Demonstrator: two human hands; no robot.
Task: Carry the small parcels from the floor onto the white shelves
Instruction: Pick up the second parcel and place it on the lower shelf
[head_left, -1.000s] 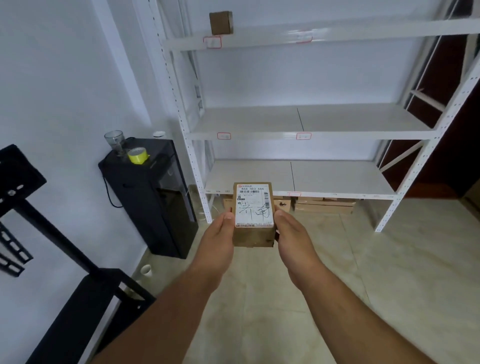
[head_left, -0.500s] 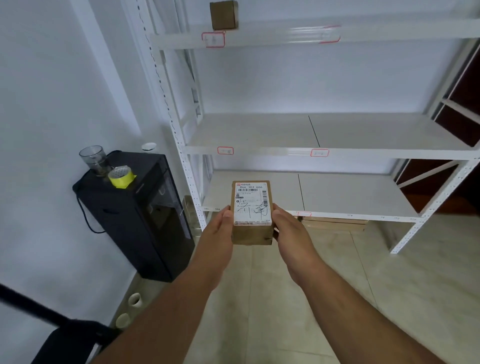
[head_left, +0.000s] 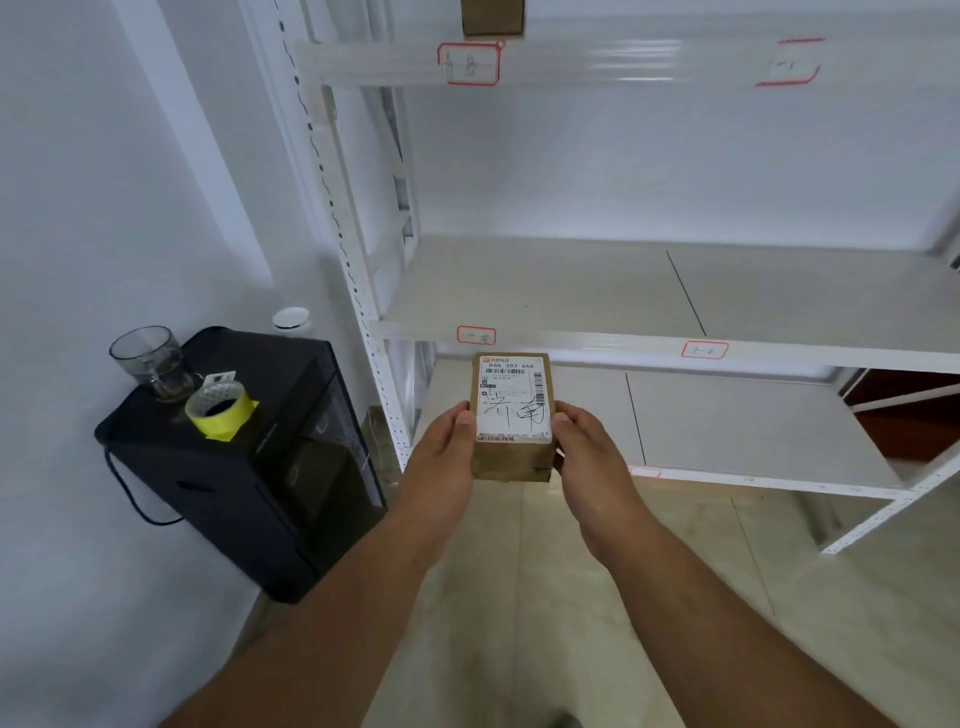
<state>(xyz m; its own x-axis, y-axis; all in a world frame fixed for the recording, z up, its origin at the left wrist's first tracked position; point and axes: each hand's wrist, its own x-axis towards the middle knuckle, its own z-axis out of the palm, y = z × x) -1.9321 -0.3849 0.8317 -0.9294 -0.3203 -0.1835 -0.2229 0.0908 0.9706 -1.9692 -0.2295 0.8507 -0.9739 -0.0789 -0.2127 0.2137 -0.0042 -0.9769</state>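
I hold a small brown parcel (head_left: 511, 415) with a white shipping label facing me, chest-high in front of the white shelves (head_left: 649, 343). My left hand (head_left: 441, 447) grips its left side and my right hand (head_left: 587, 447) grips its right side. The parcel hangs in the air just before the front edge of the middle and lower shelf boards. Another brown parcel (head_left: 492, 15) stands on the top shelf, cut off by the frame's upper edge.
A black cabinet (head_left: 249, 467) stands against the left wall beside the shelf post, with a glass cup (head_left: 150, 358) and a yellow tape roll (head_left: 221, 410) on top. Beige tiled floor (head_left: 571, 597) lies below my arms. Red-framed tags mark the shelf edges.
The shelves have grown larger and closer as I walked toward them. The parcel stays held in both hands. The black stand at the lower left has left the view.
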